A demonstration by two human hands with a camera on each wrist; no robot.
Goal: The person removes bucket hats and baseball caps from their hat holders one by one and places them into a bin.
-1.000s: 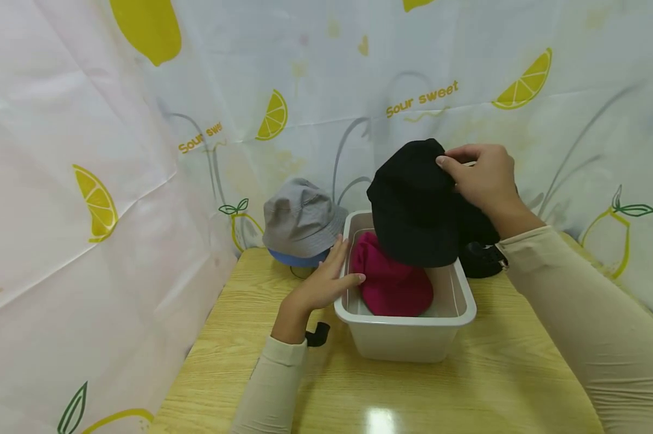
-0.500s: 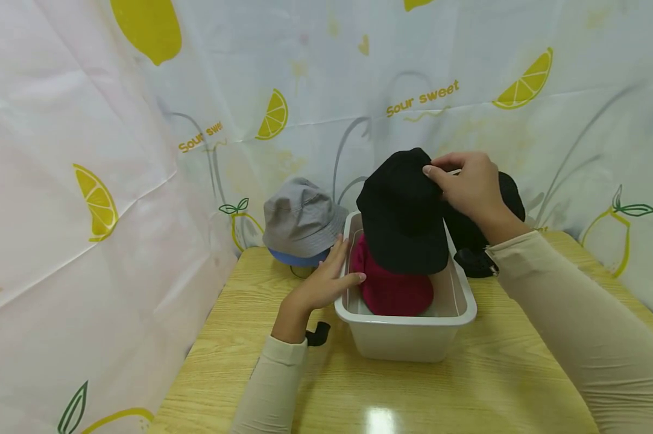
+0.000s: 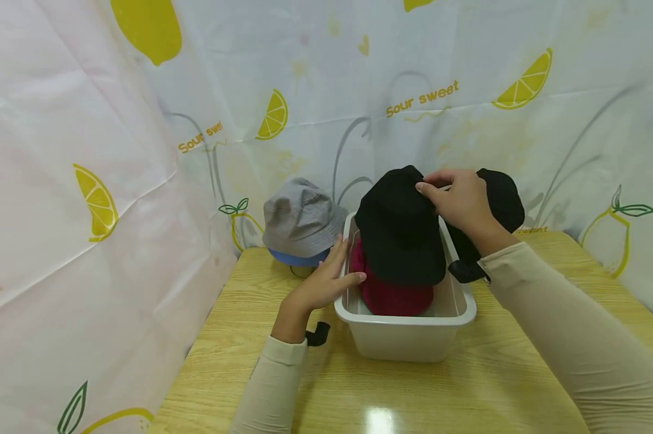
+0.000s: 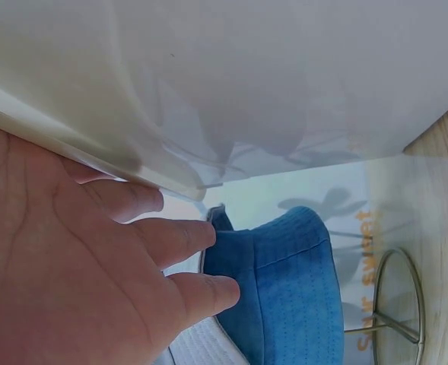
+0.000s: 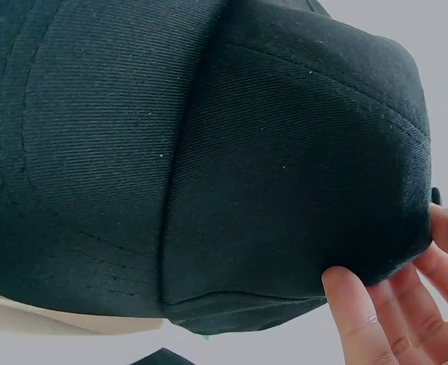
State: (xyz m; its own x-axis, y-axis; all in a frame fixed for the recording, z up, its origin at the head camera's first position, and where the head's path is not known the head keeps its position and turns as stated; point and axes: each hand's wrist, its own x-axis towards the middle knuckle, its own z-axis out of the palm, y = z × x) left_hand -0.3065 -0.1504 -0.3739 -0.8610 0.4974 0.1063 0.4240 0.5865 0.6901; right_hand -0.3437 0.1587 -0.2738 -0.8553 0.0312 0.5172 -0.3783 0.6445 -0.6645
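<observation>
A black baseball cap (image 3: 399, 232) hangs brim-down in the white plastic bin (image 3: 404, 321), in front of its back end. My right hand (image 3: 462, 196) pinches the cap's crown between thumb and fingers, close up in the right wrist view. Under it a dark red cap (image 3: 397, 299) lies in the bin, partly covered by the black one. My left hand (image 3: 323, 283) rests on the bin's left rim, thumb over the edge and fingers straight along the outside, as the left wrist view also shows.
Left of the bin, a grey bucket hat (image 3: 301, 217) sits over a blue hat (image 4: 292, 289) on a wire stand (image 4: 398, 304). Another black cap (image 3: 504, 202) stands behind my right wrist. A lemon-print cloth (image 3: 304, 72) backs the wooden table (image 3: 250, 337).
My right hand has lowered the black cap and brought it left, down over the red cap. More of the other black cap shows at the right. My left hand has stayed put.
</observation>
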